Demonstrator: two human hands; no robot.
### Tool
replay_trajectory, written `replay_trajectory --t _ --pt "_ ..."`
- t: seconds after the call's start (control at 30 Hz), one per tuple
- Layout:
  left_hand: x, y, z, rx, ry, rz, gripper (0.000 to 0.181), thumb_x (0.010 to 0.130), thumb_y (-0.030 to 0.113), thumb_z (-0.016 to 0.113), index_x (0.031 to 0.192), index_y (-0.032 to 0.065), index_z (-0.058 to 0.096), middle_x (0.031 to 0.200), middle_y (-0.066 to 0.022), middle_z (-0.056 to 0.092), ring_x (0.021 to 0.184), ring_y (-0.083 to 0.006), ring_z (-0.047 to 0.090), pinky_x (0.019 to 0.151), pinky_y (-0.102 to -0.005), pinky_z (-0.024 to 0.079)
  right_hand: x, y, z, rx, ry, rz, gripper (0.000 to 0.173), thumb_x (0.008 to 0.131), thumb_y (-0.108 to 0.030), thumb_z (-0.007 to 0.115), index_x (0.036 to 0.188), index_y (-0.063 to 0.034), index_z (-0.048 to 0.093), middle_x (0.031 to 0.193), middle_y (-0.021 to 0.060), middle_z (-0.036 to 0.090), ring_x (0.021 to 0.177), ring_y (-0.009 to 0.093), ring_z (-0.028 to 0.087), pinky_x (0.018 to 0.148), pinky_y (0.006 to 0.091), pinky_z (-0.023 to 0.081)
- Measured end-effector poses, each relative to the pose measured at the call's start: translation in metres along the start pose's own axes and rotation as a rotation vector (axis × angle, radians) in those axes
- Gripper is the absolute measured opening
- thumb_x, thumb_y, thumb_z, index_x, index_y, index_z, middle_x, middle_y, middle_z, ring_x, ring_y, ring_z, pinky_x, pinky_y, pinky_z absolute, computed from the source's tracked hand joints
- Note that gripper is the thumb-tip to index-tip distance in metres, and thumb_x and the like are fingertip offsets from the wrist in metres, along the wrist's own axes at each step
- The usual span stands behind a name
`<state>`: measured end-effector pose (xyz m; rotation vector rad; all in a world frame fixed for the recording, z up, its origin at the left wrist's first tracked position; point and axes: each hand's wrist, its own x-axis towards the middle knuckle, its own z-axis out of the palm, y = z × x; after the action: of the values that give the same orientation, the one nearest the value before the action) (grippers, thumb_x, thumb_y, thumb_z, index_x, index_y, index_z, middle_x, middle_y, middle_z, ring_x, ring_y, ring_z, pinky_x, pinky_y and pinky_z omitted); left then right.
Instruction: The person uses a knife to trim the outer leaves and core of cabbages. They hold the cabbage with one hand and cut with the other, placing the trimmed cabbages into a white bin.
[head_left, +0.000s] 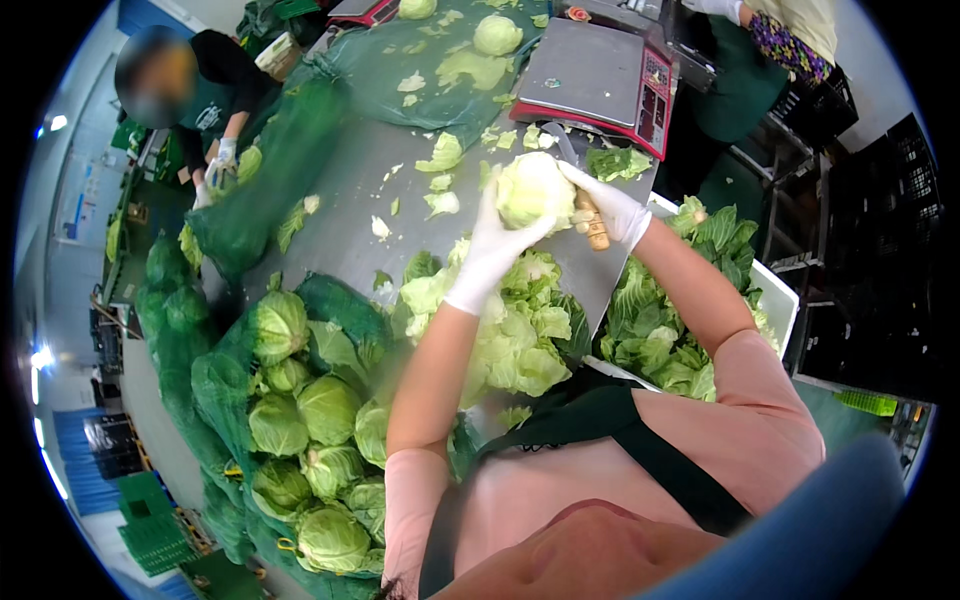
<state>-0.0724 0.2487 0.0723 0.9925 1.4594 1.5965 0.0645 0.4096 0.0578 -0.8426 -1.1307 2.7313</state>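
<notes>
A trimmed pale green cabbage (534, 189) is held up over the metal worktable (337, 214) between my two white-gloved hands. My left hand (499, 240) cups its left and near side. On the right side, the fingers of my right hand (606, 196) touch it. That same hand also grips a knife by its wooden handle (597, 231); the knife blade (561, 141) points away from me, partly hidden behind the hand. Loose cabbage leaves (529, 330) are heaped beneath my forearms, close to my apron.
Whole cabbages (328, 409) fill an opened green net sack (217, 379) at left. A white bin (776, 300) of leaves stands at right. Beyond are a red-framed scale (581, 71) and another cabbage (497, 35) on green netting. Two co-workers stand at far left and far right.
</notes>
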Motion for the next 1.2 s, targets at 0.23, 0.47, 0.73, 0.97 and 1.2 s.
replay_trajectory --t 0.23,0.47,0.73,0.97,1.2 --pt "0.080 0.026 0.017 -0.020 -0.023 -0.312 0.061 0.100 0.035 0.062 0.150 0.0077 0.038 0.141 -0.0145 0.053 0.128 -0.0210 0.053 0.104 -0.0330 0.046 0.011 -0.017 -0.035 0.120 0.037 -0.111 0.047 0.095 -0.058 0.060 0.113 -0.0147 0.060 0.078 -0.0015 0.061 0.046 0.008 0.049 0.038 0.0219 0.041" --pt "0.158 0.034 0.018 0.225 -0.158 -0.300 0.063 0.106 0.053 0.030 0.139 0.0078 0.058 0.124 -0.0182 0.066 0.106 -0.0269 0.067 0.083 -0.0371 0.060 0.003 -0.048 -0.079 0.285 0.012 -0.241 0.050 0.098 -0.054 0.055 0.125 -0.0122 0.060 0.094 0.0049 0.071 0.055 0.010 0.064 0.038 0.0214 0.050" --pt "0.159 -0.020 0.003 0.582 -0.044 -0.016 0.112 0.079 0.023 0.083 0.162 0.0135 0.010 0.161 -0.0224 0.025 0.143 -0.0384 0.038 0.111 -0.0424 0.042 0.019 -0.149 -0.112 -0.055 0.263 -0.222 0.045 0.084 -0.062 0.070 0.088 -0.0172 0.065 0.062 -0.0020 0.059 0.038 0.006 0.046 0.030 0.0216 0.031" --pt "0.209 -0.019 0.070 0.014 -0.253 -0.181 0.104 0.084 0.009 0.073 0.163 0.0130 0.004 0.162 -0.0246 0.024 0.150 -0.0357 0.027 0.113 -0.0429 0.036 0.072 -0.212 -0.091 -0.840 0.551 -0.255 0.066 0.080 -0.046 0.082 0.132 -0.0104 0.062 0.059 -0.0042 0.048 0.039 0.005 0.033 0.035 0.0245 0.022" --pt "0.197 -0.055 0.056 0.005 -0.091 -0.127 0.093 0.079 0.018 0.076 0.155 -0.0011 0.026 0.145 -0.0287 0.048 0.135 -0.0343 0.050 0.111 -0.0361 0.040 0.154 -0.228 -0.086 -2.071 0.650 -0.607 0.060 0.083 -0.046 0.073 0.131 -0.0109 0.062 0.118 0.0181 0.070 0.108 0.033 0.068 0.096 0.0411 0.053"
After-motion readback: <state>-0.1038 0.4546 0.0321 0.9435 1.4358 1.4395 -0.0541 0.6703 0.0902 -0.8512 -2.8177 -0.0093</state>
